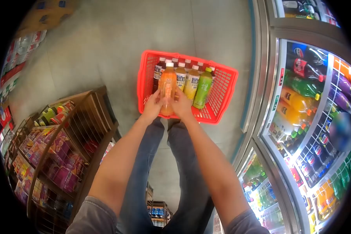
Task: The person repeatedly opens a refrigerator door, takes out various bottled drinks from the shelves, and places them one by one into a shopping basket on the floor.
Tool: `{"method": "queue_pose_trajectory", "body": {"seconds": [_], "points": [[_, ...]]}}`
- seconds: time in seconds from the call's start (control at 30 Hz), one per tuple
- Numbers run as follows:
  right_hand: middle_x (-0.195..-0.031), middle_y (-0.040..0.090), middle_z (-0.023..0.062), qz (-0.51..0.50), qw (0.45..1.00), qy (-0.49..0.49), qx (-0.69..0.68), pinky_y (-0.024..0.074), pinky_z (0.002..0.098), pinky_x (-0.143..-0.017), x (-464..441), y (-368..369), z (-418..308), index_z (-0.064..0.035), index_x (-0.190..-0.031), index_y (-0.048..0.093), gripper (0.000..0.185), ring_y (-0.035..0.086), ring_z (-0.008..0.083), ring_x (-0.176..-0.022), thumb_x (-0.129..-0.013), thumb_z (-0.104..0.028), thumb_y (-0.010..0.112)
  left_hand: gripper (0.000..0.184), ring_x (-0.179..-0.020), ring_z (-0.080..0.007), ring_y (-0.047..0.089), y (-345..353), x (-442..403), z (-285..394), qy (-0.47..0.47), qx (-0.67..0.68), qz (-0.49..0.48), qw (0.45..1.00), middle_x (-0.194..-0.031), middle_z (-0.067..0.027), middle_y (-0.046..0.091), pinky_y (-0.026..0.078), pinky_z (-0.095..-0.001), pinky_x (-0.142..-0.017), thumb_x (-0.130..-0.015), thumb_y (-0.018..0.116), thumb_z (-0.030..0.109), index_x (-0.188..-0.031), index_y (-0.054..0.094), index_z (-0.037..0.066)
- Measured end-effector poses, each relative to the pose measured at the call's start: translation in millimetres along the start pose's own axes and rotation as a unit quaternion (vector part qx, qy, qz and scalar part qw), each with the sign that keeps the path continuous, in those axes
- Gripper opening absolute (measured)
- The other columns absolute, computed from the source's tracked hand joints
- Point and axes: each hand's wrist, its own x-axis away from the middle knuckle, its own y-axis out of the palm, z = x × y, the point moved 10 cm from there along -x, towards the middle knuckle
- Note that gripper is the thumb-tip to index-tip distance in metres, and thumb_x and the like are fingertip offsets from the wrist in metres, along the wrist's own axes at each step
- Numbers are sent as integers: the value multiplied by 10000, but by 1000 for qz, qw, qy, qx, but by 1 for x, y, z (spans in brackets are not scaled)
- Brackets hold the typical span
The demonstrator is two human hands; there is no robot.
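A red plastic basket (225,91) stands on the floor in front of my legs. My left hand (154,104) and my right hand (181,103) hold an orange bottle (168,84) with a white cap between them, over the near left part of the basket. Inside the basket, a green bottle (202,89) with a green cap leans beside a yellow-labelled bottle (191,82). Another pale-labelled bottle (180,76) and a dark bottle (158,73) stand there too, with several white caps behind them. The orange bottle hides part of the others.
On the right are glass-fronted coolers (275,89) full of drink bottles, with metal door frames. A wire rack (46,156) of packaged goods stands at the left, near my left arm. Cardboard boxes (41,17) are at the upper left.
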Motion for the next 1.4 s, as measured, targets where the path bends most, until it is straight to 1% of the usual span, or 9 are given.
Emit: {"method": "queue_pose_trajectory", "body": {"seconds": [0.17,0.3,0.4,0.5,0.67,0.93,1.0,1.2,1.4], "points": [[-1073,638,285,56,990,-30,124,511,442,-854,-24,2,22,26,-1374,450,670,635,408,-980,-787,-152,719,490,-868,-164,635,5,-28,0,-8,-73,10,997,-991,-85,656,506,-304,-803,-907,634,99,-1368,483,28],[-1115,616,299,64,994,-4,85,501,438,-876,-22,0,43,53,-1385,424,700,618,407,-1024,-781,-135,722,518,-909,-167,645,9,-33,-10,-41,-89,9,995,-1055,-105,664,508,-313,-815,-902,640,95,-1385,463,31],[-1223,603,246,26,998,23,49,505,404,-927,-4,-4,50,-10,-1403,441,661,616,365,-1100,-821,-176,705,563,-966,-181,640,11,-20,-12,-34,-52,10,998,-1137,-126,647,503,-316,-858,-903,637,80,-1415,415,11],[-1250,597,237,58,989,-4,135,476,404,-980,30,-22,23,-35,-1413,436,681,604,357,-1129,-814,-191,718,609,-1063,-203,613,13,9,5,-32,-33,29,999,-1242,-155,603,486,-322,-933,-908,631,66,-1445,355,-18],[-1223,629,207,73,994,75,11,499,377,-932,104,-60,-28,-75,-1374,498,585,635,307,-1100,-844,-217,703,538,-1108,-217,604,28,85,46,6,-21,41,999,-1260,-173,594,472,-319,-956,-922,623,89,-1408,419,-19],[-1166,659,123,123,980,-18,-153,519,308,-882,220,-153,-208,-45,-1339,530,402,635,182,-1062,-962,-165,607,405,-1063,-187,634,29,200,283,144,-78,-46,985,-1186,-138,657,495,-314,-915,-933,630,139,-1306,546,4],[-1129,679,123,156,970,-52,-178,520,303,-875,248,-182,-258,-50,-1320,548,390,651,180,-1040,-952,-163,612,394,-1065,-187,631,25,240,356,127,-79,-58,987,-1190,-133,652,497,-311,-916,-935,617,113,-1309,545,15],[-1178,638,126,209,932,-134,-263,496,274,-885,348,-263,-407,-15,-1356,500,429,624,147,-1034,-973,-179,600,358,-925,-139,648,46,339,505,261,-68,-109,957,-1064,-98,689,517,-280,-821,-932,620,134,-1276,583,40],[-1203,631,135,265,872,-210,-354,519,305,-888,456,-326,-506,-11,-1360,485,418,625,182,-1050,-991,-188,568,343,-1045,-158,614,98,476,623,314,-67,-190,928,-1134,-95,654,499,-292,-893,-941,622,141,-1266,588,36]]}}
